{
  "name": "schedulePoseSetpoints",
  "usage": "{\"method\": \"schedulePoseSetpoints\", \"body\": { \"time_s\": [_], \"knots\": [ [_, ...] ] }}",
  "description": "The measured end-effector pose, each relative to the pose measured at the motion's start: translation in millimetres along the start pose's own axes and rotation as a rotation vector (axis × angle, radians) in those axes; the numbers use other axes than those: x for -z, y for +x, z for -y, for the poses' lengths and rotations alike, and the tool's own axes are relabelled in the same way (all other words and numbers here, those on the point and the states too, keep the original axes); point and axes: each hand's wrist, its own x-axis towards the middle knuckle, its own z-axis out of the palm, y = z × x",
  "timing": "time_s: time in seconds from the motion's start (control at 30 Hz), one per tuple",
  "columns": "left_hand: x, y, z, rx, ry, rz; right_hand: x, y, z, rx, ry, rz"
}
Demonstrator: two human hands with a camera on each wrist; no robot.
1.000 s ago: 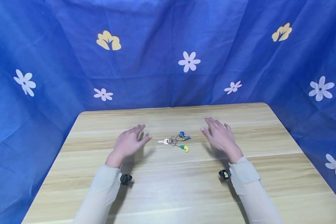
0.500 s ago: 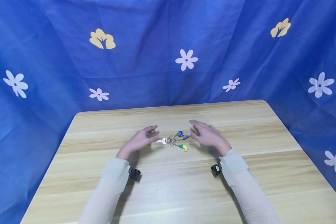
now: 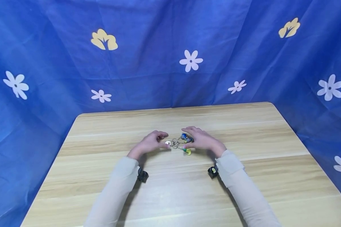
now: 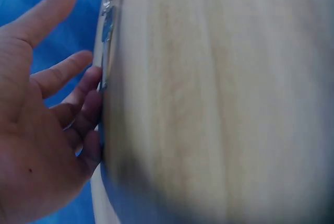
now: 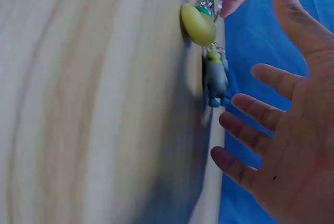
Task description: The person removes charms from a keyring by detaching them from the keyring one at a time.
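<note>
A bunch of metal rings [image 3: 175,143] lies mid-table with a key [image 3: 168,143] to its left and small charms on chains to its right. Over the key's left end is my left hand [image 3: 152,144], thumb and fingers apart; its lower fingertips are right at the key [image 4: 108,33] in the left wrist view. My right hand [image 3: 201,140] spreads over the charms, thumb apart from the fingers. A blue charm [image 3: 183,136] and a grey figure [image 5: 215,78] sit beneath it, partly hidden. Below its thumb shows a curved yellow charm [image 5: 199,26] with a green top.
The wood-grain table [image 3: 170,195] has rounded far corners. A blue curtain [image 3: 147,63] with white and yellow flower prints hangs behind it and along both sides. Each wrist wears a small black camera, such as the left one [image 3: 142,175].
Both hands have moved inward from either side, the left to the key and the right over the charms. Their fingers have bent a little. The key bunch stays where it lay.
</note>
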Motion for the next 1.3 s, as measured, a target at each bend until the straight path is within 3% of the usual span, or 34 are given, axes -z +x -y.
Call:
{"method": "schedulePoseSetpoints", "body": {
  "time_s": [0.13, 0.27, 0.7, 1.3],
  "knots": [
    [-3.1, 4.6, -6.3, 0.024, 0.169, -0.037, -4.4, 3.7, 1.3, -0.01, 0.001, 0.024],
    [-4.7, 7.5, -10.0, 0.033, 0.245, -0.051, -7.7, 7.7, 2.3, -0.022, -0.032, 0.042],
    [-7.2, 13.2, -6.9, 0.023, 0.266, -0.043, -14.8, 12.6, 5.1, -0.038, -0.07, 0.034],
    [-8.4, 9.1, -10.9, 0.009, 0.282, -0.025, -22.3, 11.0, 9.4, -0.048, -0.039, -0.001]
  ]
}}
